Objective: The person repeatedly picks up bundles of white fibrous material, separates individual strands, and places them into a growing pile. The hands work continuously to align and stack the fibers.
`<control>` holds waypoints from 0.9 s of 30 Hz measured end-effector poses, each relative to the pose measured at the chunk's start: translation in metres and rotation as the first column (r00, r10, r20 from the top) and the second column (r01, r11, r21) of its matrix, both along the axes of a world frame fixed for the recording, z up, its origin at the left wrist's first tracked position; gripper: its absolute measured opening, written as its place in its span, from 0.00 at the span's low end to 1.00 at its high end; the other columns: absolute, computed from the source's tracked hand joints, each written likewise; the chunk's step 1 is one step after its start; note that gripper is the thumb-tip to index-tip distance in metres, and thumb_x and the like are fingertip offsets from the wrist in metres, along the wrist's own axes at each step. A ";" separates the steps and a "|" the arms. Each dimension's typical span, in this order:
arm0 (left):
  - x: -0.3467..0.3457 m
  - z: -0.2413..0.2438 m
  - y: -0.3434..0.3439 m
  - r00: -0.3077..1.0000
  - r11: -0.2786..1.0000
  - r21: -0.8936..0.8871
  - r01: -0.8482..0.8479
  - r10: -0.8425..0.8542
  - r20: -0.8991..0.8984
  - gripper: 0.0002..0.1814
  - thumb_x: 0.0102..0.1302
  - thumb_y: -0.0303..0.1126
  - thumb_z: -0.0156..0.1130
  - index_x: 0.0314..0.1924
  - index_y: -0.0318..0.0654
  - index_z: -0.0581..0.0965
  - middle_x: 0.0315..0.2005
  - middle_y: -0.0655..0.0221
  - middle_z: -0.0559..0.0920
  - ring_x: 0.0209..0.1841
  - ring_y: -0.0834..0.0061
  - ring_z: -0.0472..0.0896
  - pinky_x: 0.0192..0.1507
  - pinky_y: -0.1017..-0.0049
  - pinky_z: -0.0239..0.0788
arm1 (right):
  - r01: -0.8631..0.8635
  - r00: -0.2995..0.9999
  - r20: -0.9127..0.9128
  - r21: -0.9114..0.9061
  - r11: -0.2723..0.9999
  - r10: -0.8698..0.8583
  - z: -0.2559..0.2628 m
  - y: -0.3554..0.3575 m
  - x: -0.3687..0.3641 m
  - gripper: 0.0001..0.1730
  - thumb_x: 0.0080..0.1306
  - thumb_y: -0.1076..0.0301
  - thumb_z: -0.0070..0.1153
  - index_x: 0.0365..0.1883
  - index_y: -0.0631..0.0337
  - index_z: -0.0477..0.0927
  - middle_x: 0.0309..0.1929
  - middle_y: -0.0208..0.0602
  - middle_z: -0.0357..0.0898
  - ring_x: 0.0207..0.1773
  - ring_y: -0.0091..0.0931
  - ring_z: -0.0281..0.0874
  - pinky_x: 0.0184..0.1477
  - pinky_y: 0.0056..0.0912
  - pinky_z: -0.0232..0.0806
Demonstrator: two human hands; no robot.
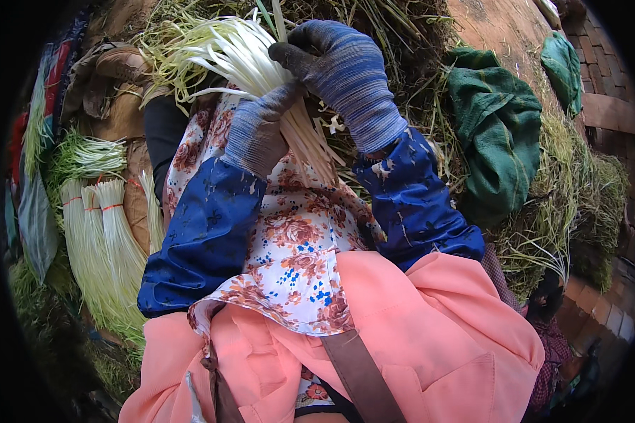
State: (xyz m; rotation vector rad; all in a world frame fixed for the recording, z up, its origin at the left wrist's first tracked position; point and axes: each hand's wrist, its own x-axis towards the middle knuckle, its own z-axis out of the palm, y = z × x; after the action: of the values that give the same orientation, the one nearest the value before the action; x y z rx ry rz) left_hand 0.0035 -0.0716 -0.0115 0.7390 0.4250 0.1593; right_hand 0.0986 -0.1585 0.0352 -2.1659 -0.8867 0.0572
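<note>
My left hand (262, 127), in a grey-blue knit glove, grips a bunch of long white stalks with pale yellow-green leaves, which look like blanched garlic chives (243, 53). The leaves spread to the upper left, and the stalk ends (309, 140) point down over my floral apron (296, 222). My right hand (333, 74) wears a blue striped glove with dark fingertips. Its thumb and forefinger pinch a single pale green stalk (279, 21) at the top of the bunch. Both hands are close together, above my lap.
Several bundles of stalks (116, 211) tied with red bands lie at left, below a loose bunch (98, 156). A brown shoe (121, 63) is at upper left. Plant litter (413, 42) lies beyond my hands. A green cloth sack (495, 127) and another person's dark-gloved hand (545, 299) are at right.
</note>
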 end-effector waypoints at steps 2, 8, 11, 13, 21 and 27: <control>-0.010 0.003 0.003 0.999 0.998 -0.060 -0.024 0.026 0.028 0.17 0.57 0.33 0.59 0.45 0.31 0.72 0.35 0.65 0.78 0.35 0.72 0.78 0.35 0.72 0.73 | -0.117 0.991 0.069 0.028 0.993 0.115 -0.008 0.008 -0.001 0.20 0.55 0.52 0.59 0.40 0.56 0.79 0.37 0.36 0.78 0.37 0.25 0.76 0.41 0.26 0.70; -0.009 -0.004 0.031 0.988 0.993 -0.097 0.066 -0.051 0.147 0.18 0.54 0.29 0.58 0.45 0.32 0.70 0.34 0.63 0.77 0.28 0.75 0.76 0.29 0.80 0.71 | -0.310 0.824 -0.426 0.212 0.927 0.373 -0.043 -0.035 -0.006 0.17 0.58 0.60 0.56 0.44 0.56 0.77 0.37 0.34 0.79 0.39 0.25 0.76 0.42 0.24 0.68; -0.009 -0.002 0.030 0.985 0.991 -0.087 0.102 -0.089 0.147 0.19 0.54 0.29 0.58 0.46 0.32 0.69 0.34 0.63 0.76 0.26 0.77 0.74 0.27 0.82 0.69 | -0.374 0.921 -0.069 0.121 0.920 0.383 -0.044 -0.045 -0.008 0.13 0.55 0.62 0.58 0.39 0.54 0.79 0.30 0.38 0.78 0.34 0.34 0.76 0.39 0.30 0.68; -0.009 -0.001 0.025 0.987 0.990 -0.081 0.115 -0.105 0.122 0.19 0.55 0.29 0.58 0.47 0.32 0.69 0.33 0.63 0.75 0.25 0.77 0.74 0.27 0.82 0.69 | -0.365 0.928 0.085 0.003 0.931 0.364 -0.043 -0.053 -0.006 0.12 0.55 0.63 0.57 0.38 0.54 0.80 0.29 0.38 0.77 0.33 0.34 0.75 0.38 0.32 0.68; 0.005 0.007 0.064 0.959 0.996 -0.062 0.057 -0.037 0.280 0.16 0.56 0.27 0.56 0.45 0.32 0.70 0.35 0.63 0.75 0.31 0.79 0.73 0.31 0.83 0.68 | -0.073 0.967 -0.248 -0.073 0.995 0.052 -0.082 -0.165 -0.019 0.11 0.59 0.71 0.54 0.39 0.65 0.77 0.27 0.31 0.73 0.29 0.21 0.71 0.32 0.23 0.64; 0.017 0.027 0.082 0.934 0.996 -0.060 -0.067 0.084 0.347 0.17 0.56 0.29 0.56 0.46 0.34 0.70 0.35 0.66 0.76 0.33 0.80 0.72 0.33 0.82 0.66 | 0.028 0.948 -0.192 -0.745 0.666 -0.254 -0.087 -0.229 -0.008 0.13 0.58 0.63 0.53 0.41 0.54 0.78 0.36 0.37 0.77 0.40 0.36 0.73 0.43 0.35 0.65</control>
State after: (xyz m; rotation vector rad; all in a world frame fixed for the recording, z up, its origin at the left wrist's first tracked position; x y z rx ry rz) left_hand 0.0205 0.0100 0.0155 0.6323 0.1163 0.3468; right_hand 0.0908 -0.3871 -0.0516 -2.8700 -0.5561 0.7565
